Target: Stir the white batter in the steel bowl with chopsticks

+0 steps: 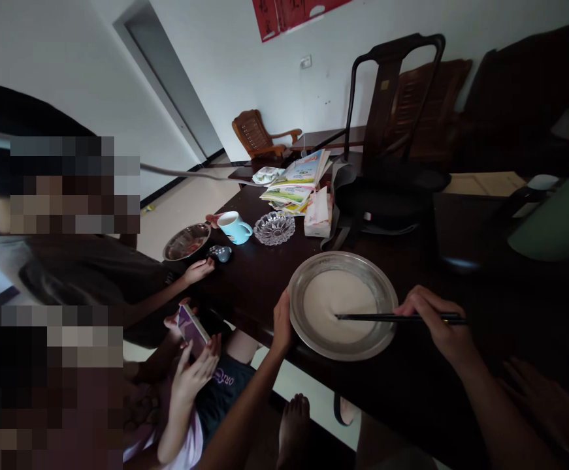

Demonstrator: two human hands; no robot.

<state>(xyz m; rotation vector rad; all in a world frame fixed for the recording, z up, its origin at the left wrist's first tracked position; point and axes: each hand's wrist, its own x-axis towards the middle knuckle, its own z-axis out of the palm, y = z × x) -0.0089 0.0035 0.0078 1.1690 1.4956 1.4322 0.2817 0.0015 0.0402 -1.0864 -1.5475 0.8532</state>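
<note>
A wide metal bowl (340, 351) of pale, creamy liquid (338, 290) rests near the edge of the dark table. My left hand (283, 320) is closed on the bowl's left rim, thumb on the near side and fingers partly hidden behind it. On the other side, my right hand (434, 320) grips a pair of black chopsticks (375, 318). Their tips dip into the liquid near the middle of the bowl, where the surface is slightly rippled.
Left on the table are a smaller metal bowl (189, 243) with food, a light-blue mug (235, 228) and a glass dish (274, 228). Behind stand tissues (319, 212), booklets (296, 179) and a black bag (387, 202). Two people sit at left; one holds a phone (193, 331).
</note>
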